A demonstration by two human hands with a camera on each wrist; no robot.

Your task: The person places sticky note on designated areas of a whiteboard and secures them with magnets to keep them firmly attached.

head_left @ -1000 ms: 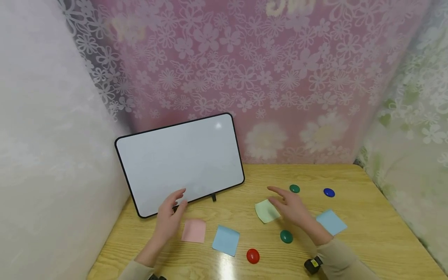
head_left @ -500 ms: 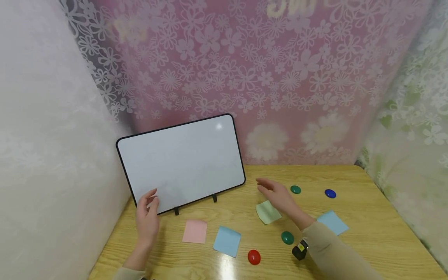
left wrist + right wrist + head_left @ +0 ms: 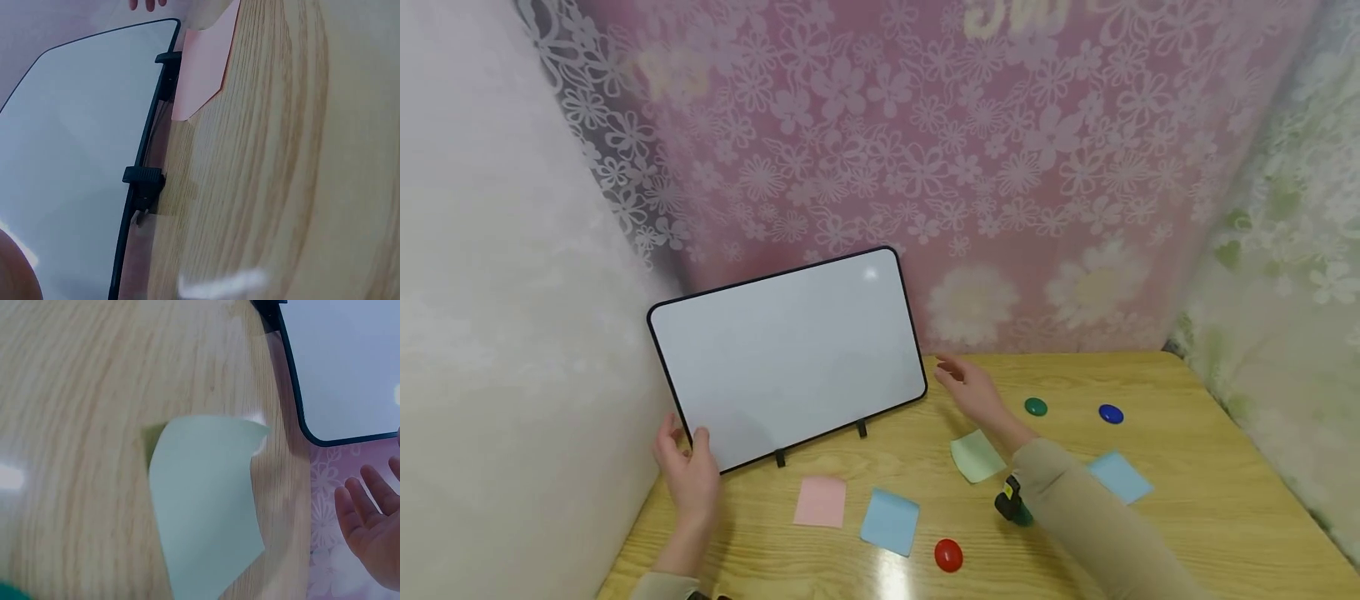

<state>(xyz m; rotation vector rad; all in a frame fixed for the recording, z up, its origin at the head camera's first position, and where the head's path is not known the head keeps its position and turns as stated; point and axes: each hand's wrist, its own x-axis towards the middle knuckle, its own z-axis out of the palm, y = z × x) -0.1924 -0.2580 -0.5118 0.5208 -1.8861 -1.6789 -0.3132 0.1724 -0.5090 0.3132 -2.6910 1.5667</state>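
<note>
A white whiteboard (image 3: pixel 790 358) with a thin black frame leans at a tilt on two black feet. My left hand (image 3: pixel 688 487) is at its lower left corner, thumb over the front face and fingers round the left edge. In the left wrist view the thumb (image 3: pixel 15 269) shows at the lower left beside the white face. Just off the board's right edge is my right hand (image 3: pixel 973 392), fingers loosely bent and holding nothing. The right wrist view has this hand (image 3: pixel 375 531) beyond the board's corner. Below it lies a pale green sticky note (image 3: pixel 977 457).
On the wooden table (image 3: pixel 1210 500) are a pink sticky note (image 3: pixel 820 502), a blue one (image 3: pixel 890 522) and another blue note (image 3: pixel 1122 477). Glossy discs lie about: red (image 3: pixel 948 555), blue (image 3: pixel 1111 414), green (image 3: pixel 1036 407); my right wrist partly hides another green disc (image 3: pixel 1022 515). Walls stand behind and beside.
My left hand has moved left from the board's lower edge to its left edge and closed round it. My right hand has moved left and away from me, towards the board's right edge.
</note>
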